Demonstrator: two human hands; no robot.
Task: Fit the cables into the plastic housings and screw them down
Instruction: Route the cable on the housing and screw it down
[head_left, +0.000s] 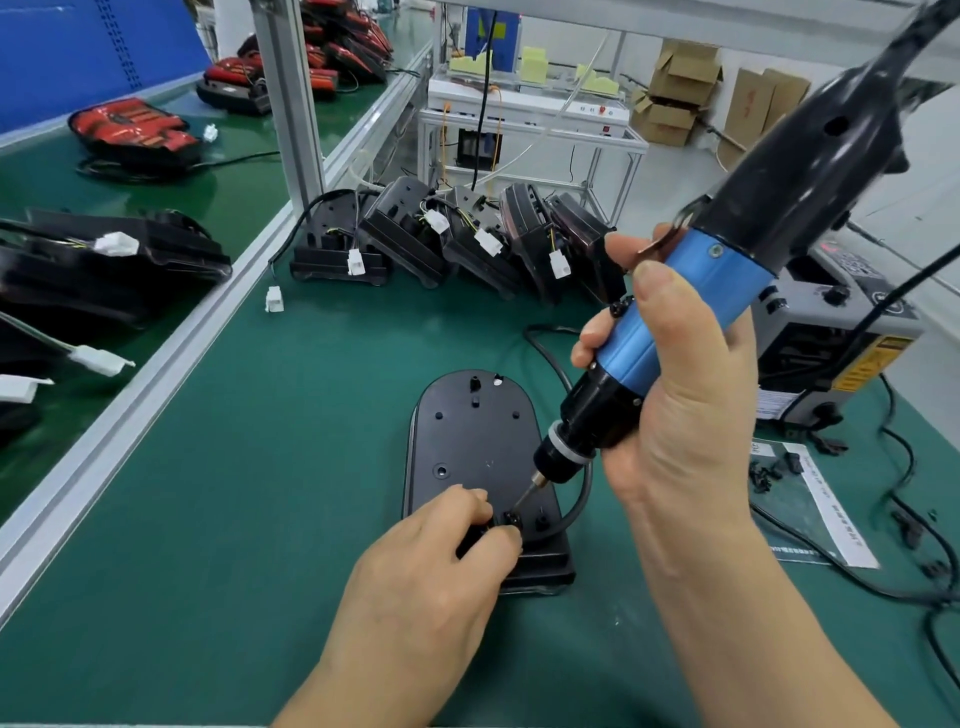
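Note:
A black oval plastic housing (470, 436) lies flat on the green mat in front of me. A grey-black cable (582, 488) loops from its near right side and runs back behind it. My left hand (431, 577) pinches a small black cable clamp (511, 519) at the housing's near end. My right hand (680, 395) grips a blue and black electric screwdriver (670, 317), tilted, with its bit tip on that clamp.
A row of several black housings with white connectors (457, 239) leans at the back of the mat. More housings (104, 260) lie on the conveyor at left. A grey power unit (831, 332), a paper sheet with small black clamps (779, 467) and loose cables sit at right.

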